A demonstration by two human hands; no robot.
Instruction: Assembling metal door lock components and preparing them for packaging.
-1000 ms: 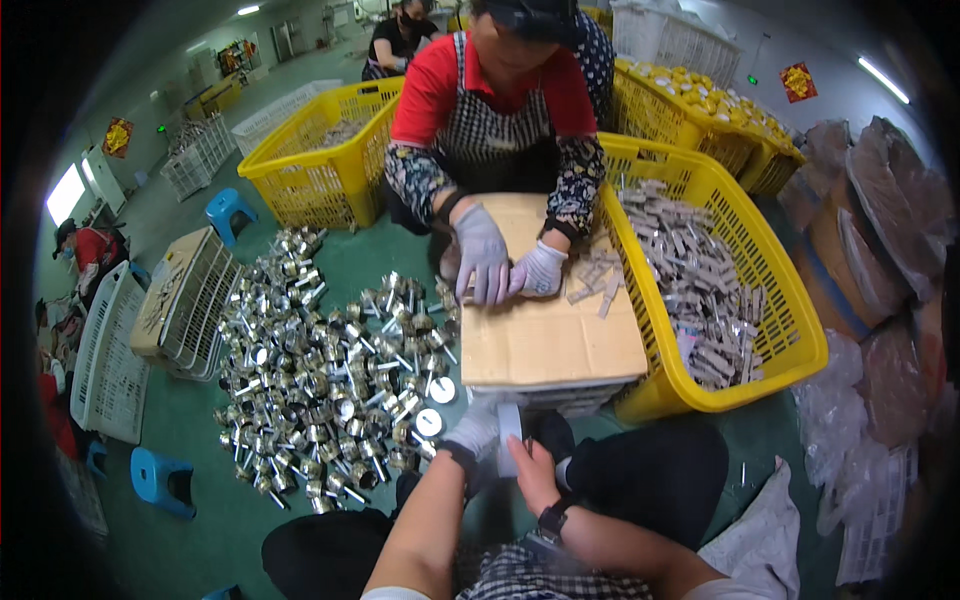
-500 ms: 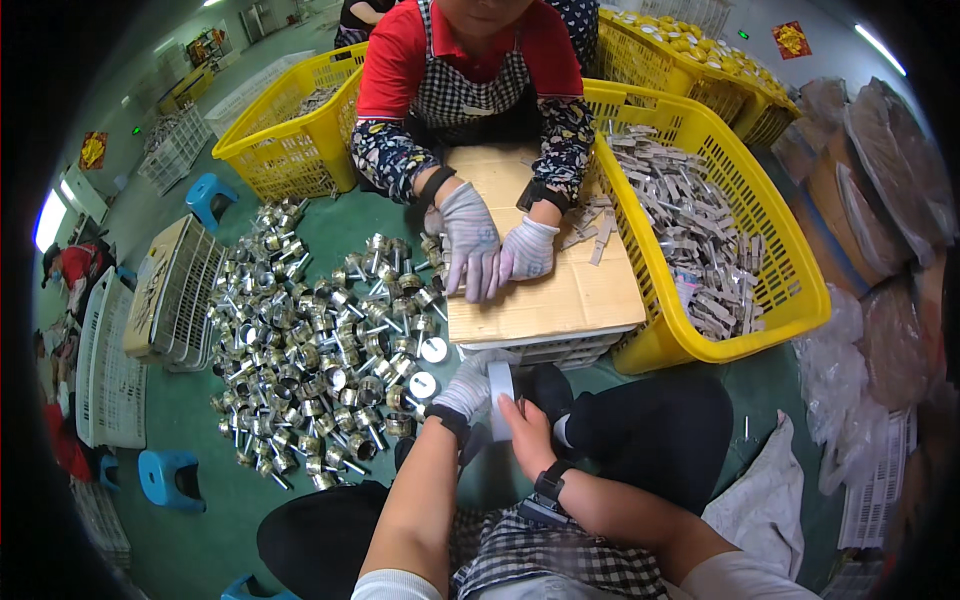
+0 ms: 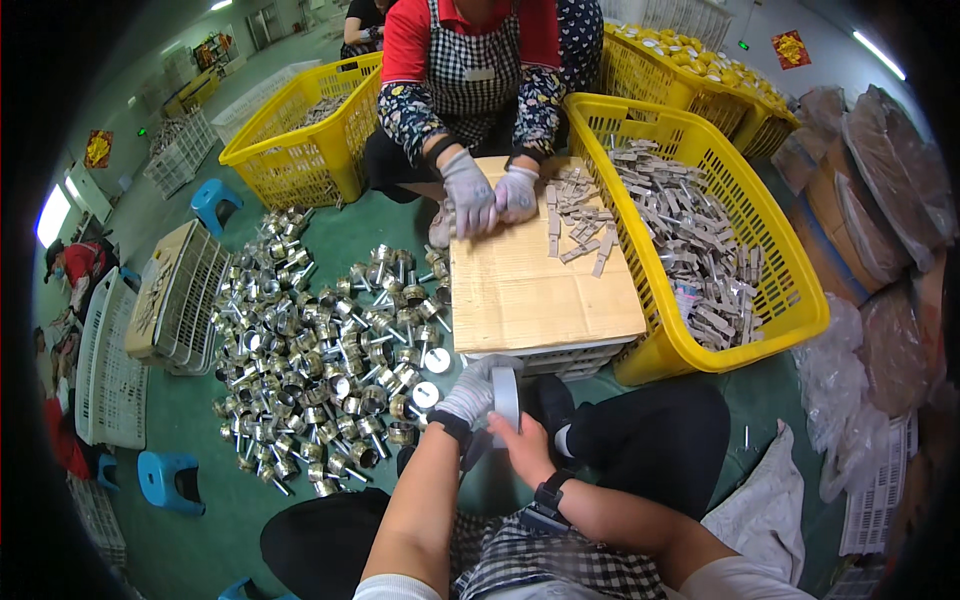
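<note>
Grey roll (image 3: 508, 398), on the wearer's side of the board (image 3: 545, 312), held in gloved left hand (image 3: 470, 392) and bare right hand (image 3: 526, 448); metal parts (image 3: 373, 400) lie heaped leftward; work finished or remaining cannot be judged.

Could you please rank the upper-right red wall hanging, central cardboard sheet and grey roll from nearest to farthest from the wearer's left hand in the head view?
1. Grey roll: directly right of the left hand.
2. Central cardboard sheet: ahead, rightward.
3. Red wall hanging: background, upper right.
</note>
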